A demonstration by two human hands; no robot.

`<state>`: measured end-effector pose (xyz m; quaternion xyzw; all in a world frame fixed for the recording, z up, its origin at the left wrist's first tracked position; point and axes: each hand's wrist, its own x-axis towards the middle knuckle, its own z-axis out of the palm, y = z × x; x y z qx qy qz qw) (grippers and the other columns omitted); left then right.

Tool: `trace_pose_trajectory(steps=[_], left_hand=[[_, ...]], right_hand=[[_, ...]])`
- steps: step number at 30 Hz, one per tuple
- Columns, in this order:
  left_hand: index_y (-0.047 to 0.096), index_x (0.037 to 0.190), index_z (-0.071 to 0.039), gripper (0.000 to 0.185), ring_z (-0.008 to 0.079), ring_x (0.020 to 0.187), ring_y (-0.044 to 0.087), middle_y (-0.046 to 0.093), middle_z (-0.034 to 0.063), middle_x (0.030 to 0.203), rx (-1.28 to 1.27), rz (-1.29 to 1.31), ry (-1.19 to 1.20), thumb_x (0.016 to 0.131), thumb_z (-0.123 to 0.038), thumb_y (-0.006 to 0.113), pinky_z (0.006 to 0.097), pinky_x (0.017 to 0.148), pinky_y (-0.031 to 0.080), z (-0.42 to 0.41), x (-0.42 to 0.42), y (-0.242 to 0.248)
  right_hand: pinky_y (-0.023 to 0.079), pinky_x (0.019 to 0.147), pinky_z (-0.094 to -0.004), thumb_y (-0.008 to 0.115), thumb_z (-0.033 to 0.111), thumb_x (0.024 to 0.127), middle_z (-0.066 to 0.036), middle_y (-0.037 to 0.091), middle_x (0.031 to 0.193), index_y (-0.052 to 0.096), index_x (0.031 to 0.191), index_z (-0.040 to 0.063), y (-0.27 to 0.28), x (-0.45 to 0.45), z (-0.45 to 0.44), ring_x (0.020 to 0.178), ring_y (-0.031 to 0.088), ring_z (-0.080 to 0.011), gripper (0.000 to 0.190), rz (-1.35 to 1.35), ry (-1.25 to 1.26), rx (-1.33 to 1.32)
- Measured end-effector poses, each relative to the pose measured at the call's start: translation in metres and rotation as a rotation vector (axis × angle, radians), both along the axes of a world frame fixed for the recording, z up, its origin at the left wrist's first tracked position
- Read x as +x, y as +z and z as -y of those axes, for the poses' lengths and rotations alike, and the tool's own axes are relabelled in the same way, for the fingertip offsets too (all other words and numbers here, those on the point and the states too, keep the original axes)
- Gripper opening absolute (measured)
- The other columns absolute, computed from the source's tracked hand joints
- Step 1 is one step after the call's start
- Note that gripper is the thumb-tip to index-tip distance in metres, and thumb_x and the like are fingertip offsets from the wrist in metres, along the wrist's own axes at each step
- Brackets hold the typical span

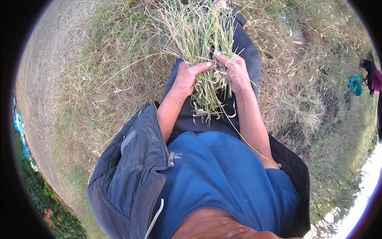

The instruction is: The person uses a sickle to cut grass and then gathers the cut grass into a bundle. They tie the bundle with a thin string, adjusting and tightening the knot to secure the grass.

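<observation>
Both of my hands grip one bundle of cut grass (206, 44) in front of my thighs. My left hand (186, 76) wraps the bundle's left side, its thumb lying across the stems. On the right side, my right hand (235, 70) pinches stems between thumb and fingers. The seed-head ends fan out away from me, green mixed with straw yellow. Ragged stem ends and dry leaves hang toward my body, over my dark trousers (250, 56). One long loose stalk (238, 133) trails from the bundle across my right forearm. The fingers beneath the bundle are mostly hidden.
Dry and green grass (119, 68) covers the ground around me. A bare dirt track (50, 74) runs along the left. My open dark vest (128, 167) hangs at my sides. Far right are a teal object (355, 85) and pink-and-dark cloth (373, 76), too small to make out.
</observation>
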<state>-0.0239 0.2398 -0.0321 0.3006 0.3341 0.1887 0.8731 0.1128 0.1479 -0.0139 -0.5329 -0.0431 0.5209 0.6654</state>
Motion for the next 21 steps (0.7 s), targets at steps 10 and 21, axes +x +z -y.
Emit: trace_pose_trajectory(steps=[10, 21], left_hand=[[0.065, 0.111, 0.003, 0.025, 0.0191, 0.075, 0.069, 0.071, 0.0099, 0.094, -0.08, -0.032, -0.025, 0.087, -0.001, 0.07, 0.0321, 0.068, 0.058, -0.002, 0.0, -0.009], [0.059, 0.116, 0.006, 0.024, 0.0186, 0.076, 0.062, 0.065, 0.011, 0.096, -0.111, -0.028, 0.035, 0.094, -0.002, 0.061, 0.0303, 0.066, 0.054, -0.007, -0.002, -0.03]], right_hand=[[0.059, 0.06, -0.0328, 0.059, 0.021, 0.102, -0.009, 0.067, 0.084, 0.062, 0.097, 0.003, 0.019, 0.009, 0.007, 0.073, 0.07, -0.0209, 0.019, -0.101, -0.212, 0.186], [0.035, 0.039, -0.0237, 0.05, 0.023, 0.106, 0.003, 0.044, 0.064, 0.05, 0.087, 0.008, 0.048, 0.132, 0.112, 0.046, 0.041, -0.0063, 0.024, -0.063, -0.785, 0.395]])
